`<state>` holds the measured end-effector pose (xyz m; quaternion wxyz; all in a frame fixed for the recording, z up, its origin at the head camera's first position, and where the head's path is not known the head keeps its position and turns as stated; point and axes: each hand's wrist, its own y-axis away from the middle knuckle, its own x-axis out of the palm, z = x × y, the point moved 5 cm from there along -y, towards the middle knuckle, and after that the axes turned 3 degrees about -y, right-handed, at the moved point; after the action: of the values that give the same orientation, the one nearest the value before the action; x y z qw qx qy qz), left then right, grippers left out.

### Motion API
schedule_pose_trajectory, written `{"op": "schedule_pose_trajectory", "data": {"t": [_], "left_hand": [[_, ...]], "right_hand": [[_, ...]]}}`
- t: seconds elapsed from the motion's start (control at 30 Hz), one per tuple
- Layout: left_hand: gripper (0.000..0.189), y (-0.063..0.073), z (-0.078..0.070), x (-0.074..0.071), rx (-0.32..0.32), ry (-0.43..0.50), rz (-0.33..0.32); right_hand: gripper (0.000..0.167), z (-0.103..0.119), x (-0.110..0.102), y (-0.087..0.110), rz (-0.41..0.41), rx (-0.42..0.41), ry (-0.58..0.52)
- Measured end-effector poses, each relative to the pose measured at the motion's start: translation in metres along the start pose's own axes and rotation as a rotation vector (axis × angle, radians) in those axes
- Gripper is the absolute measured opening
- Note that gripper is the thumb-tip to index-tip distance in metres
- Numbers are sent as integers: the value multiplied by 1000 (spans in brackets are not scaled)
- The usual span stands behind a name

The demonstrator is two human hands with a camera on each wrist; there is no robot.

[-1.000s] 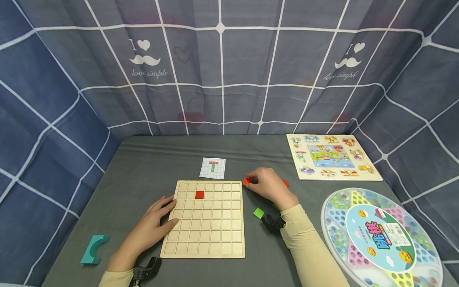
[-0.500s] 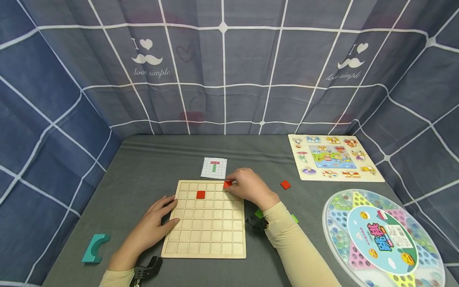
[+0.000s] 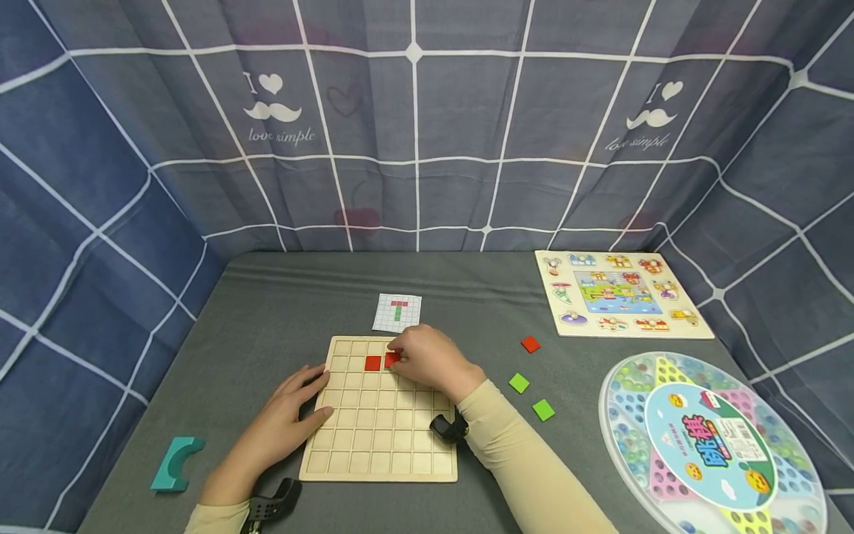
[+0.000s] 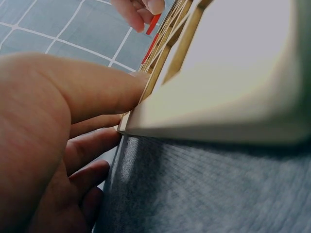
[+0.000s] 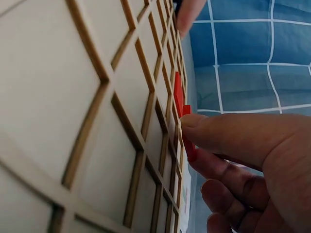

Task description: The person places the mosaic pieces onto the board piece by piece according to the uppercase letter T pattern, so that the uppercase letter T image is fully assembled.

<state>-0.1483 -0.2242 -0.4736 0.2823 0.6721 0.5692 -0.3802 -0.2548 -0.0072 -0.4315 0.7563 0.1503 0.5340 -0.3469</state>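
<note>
A wooden grid board [image 3: 378,445] lies flat on the dark cloth, with one red square tile [image 3: 372,363] set in a cell near its top. My right hand [image 3: 435,362] pinches another red tile [image 5: 189,138] between thumb and fingertips, tilted just over the cell to the right of the first; whether it touches the board I cannot tell. At the board's left edge rests my left hand [image 3: 283,411], its thumb [image 4: 112,90] on the rim and its other fingers loose against the side. Behind the board lies a pattern card [image 3: 388,322] showing a red and green T.
Loose tiles lie right of the board: one red tile [image 3: 530,344], one green tile [image 3: 519,383] and another green tile [image 3: 543,409]. Farther right are a picture puzzle board [image 3: 563,311] and a round marble game [image 3: 707,445]. A teal arch block [image 3: 172,466] sits at left.
My right hand has carried the red tile leftward from the cloth right of the board to beside the first red tile. My left hand has stayed at the board's edge.
</note>
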Motion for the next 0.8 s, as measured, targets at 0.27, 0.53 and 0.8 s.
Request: {"op": "schedule_pose_trajectory", "data": {"t": [0.27, 0.53, 0.8], "left_hand": [[62, 0, 0, -1, 0, -9, 3], [62, 0, 0, -1, 3, -18, -5], [62, 0, -1, 0, -5, -17, 1]], "right_hand": [[8, 1, 9, -2, 10, -5, -3], [12, -2, 11, 0, -23, -17, -7], [9, 1, 11, -1, -18, -44, -2]]}}
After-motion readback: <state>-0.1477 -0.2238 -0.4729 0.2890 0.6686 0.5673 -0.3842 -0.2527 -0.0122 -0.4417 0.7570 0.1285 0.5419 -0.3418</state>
